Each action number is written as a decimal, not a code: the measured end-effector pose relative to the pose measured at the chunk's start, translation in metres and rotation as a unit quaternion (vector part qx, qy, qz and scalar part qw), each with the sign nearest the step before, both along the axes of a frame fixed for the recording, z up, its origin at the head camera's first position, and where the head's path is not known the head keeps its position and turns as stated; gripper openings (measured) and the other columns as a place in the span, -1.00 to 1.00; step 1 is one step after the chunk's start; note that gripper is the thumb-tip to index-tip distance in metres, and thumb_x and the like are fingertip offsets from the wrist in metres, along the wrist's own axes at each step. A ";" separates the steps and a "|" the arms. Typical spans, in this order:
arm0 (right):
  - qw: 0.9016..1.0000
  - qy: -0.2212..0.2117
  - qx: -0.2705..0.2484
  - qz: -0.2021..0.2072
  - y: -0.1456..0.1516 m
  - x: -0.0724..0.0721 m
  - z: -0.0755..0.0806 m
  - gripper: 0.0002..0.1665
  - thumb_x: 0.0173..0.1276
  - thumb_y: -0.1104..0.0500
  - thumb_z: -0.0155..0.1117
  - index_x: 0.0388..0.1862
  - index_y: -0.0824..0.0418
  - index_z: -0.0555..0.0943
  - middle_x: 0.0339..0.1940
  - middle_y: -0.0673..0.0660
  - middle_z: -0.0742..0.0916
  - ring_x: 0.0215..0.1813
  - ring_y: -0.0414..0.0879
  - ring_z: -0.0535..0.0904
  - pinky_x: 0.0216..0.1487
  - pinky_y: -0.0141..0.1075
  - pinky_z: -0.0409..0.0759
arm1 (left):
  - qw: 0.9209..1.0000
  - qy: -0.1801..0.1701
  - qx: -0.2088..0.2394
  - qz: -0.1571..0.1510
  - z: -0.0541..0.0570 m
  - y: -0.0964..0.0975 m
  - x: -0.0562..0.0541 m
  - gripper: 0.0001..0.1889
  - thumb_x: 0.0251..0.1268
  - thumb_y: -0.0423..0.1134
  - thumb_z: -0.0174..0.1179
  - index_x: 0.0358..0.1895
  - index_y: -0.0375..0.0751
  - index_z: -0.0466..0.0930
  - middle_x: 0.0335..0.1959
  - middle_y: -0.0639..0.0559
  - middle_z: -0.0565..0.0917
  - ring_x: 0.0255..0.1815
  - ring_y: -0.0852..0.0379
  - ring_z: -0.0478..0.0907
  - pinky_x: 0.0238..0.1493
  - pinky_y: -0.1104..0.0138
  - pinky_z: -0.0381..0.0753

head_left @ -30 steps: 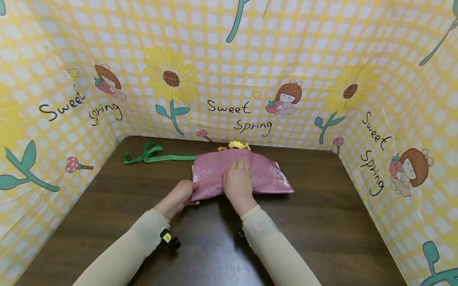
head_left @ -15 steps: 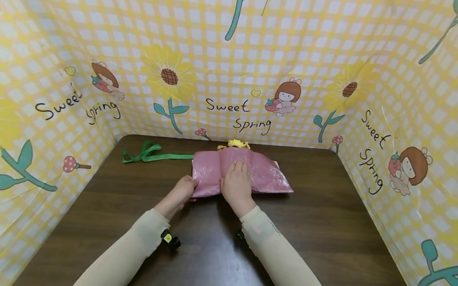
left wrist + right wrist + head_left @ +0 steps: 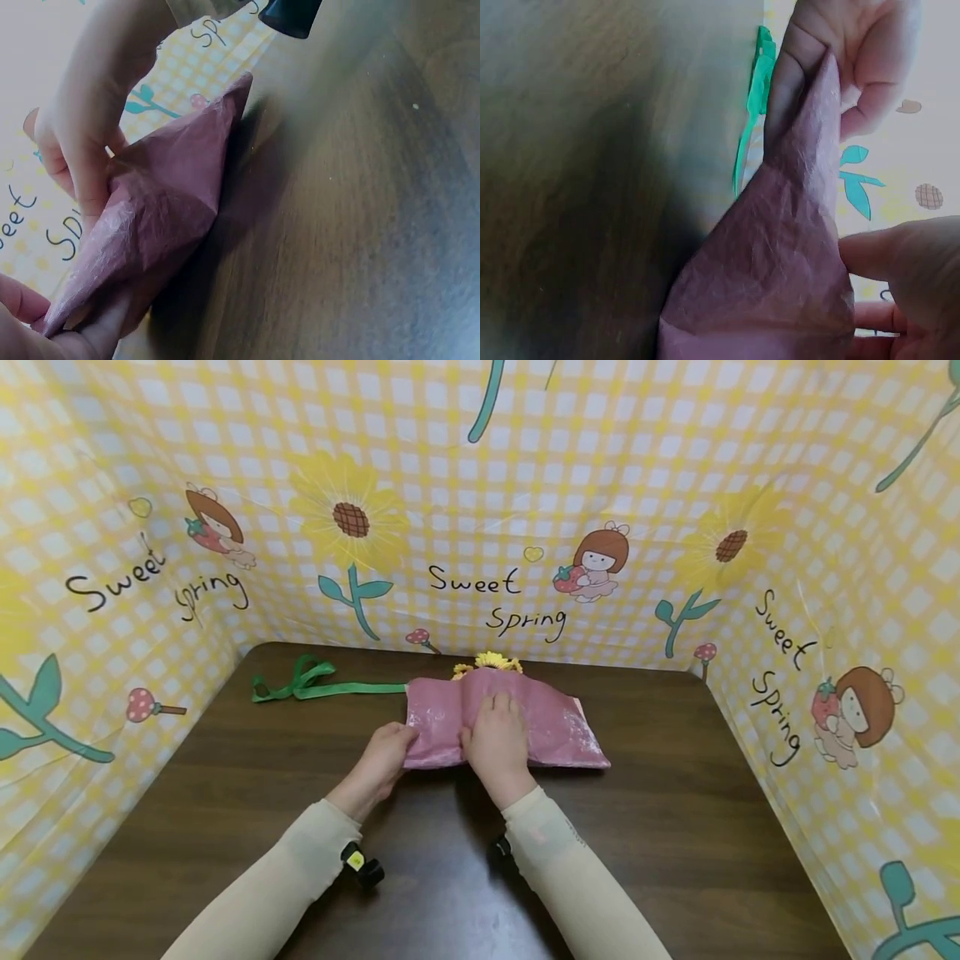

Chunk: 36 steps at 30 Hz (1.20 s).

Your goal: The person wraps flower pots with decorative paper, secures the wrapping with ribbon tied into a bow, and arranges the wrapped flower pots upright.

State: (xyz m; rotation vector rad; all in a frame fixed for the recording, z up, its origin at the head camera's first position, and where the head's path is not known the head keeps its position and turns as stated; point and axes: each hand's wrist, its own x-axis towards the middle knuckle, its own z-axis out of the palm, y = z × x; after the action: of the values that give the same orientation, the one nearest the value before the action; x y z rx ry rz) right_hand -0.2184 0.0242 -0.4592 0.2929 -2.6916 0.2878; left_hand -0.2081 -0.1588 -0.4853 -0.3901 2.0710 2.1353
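A sheet of pink wrapping paper (image 3: pixel 558 727) is folded over something at the table's far middle. Yellow flowers (image 3: pixel 492 660) peek out behind its top edge; whatever else lies under the paper is hidden. My left hand (image 3: pixel 378 764) pinches the paper's left edge, thumb on top and fingers beneath, which the right wrist view shows with the paper between them. On the middle of the paper rests my right hand (image 3: pixel 497 739), its fingers stretched forward. In the left wrist view, the pink paper (image 3: pixel 165 195) stands tented between both hands.
A green ribbon (image 3: pixel 352 689) with loops at its left end runs out from the paper's left side across the brown table (image 3: pixel 442 885). A yellow checked cloth (image 3: pixel 465 493) printed with flowers and lettering walls in the back and both sides.
My left hand has shifted slightly up and away with the paper's left edge, and the near left corner has risen with it. The right hand stays on the paper.
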 end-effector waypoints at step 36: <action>0.994 0.047 0.094 -0.006 -0.002 0.002 -0.009 -0.63 0.46 -0.03 0.24 -0.16 0.30 0.59 -0.17 0.26 0.62 -0.09 0.11 0.54 -0.16 -0.16 0.61 | 0.954 0.099 -0.277 -0.062 0.015 0.003 0.000 -0.78 0.64 -0.25 -0.17 -0.14 -0.37 0.34 -0.32 -0.15 0.39 -0.33 -0.03 0.41 -0.32 0.23 0.42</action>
State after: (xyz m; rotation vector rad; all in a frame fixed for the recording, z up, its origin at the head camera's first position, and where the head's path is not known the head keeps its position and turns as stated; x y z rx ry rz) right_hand -0.2162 0.0226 -0.4679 0.3366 -2.6295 0.0159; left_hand -0.2084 -0.1556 -0.4704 -0.0942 2.7150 1.5478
